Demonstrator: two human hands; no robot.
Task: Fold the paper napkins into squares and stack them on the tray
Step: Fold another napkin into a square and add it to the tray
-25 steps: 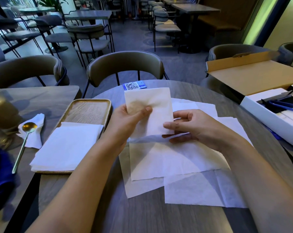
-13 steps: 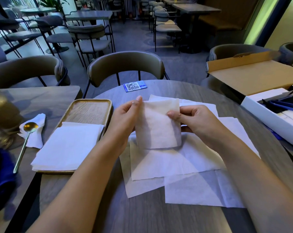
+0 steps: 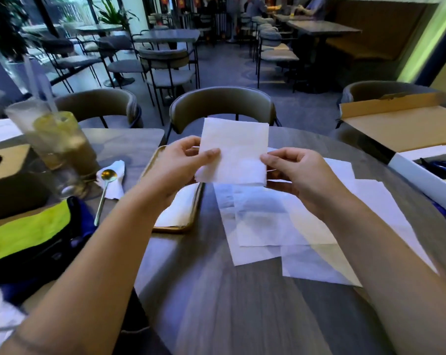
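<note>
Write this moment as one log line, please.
phase: folding | left hand: pinches folded napkin | right hand: pinches same napkin | napkin: held above table | tray: holds folded napkins | unfolded napkins: on table

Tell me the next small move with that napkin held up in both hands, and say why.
Probably carry the folded napkin left and lay it on the stack in the tray. It already looks square, the left hand and right hand pinch its lower corners in the air, and the tray sits just below the left hand.
</note>
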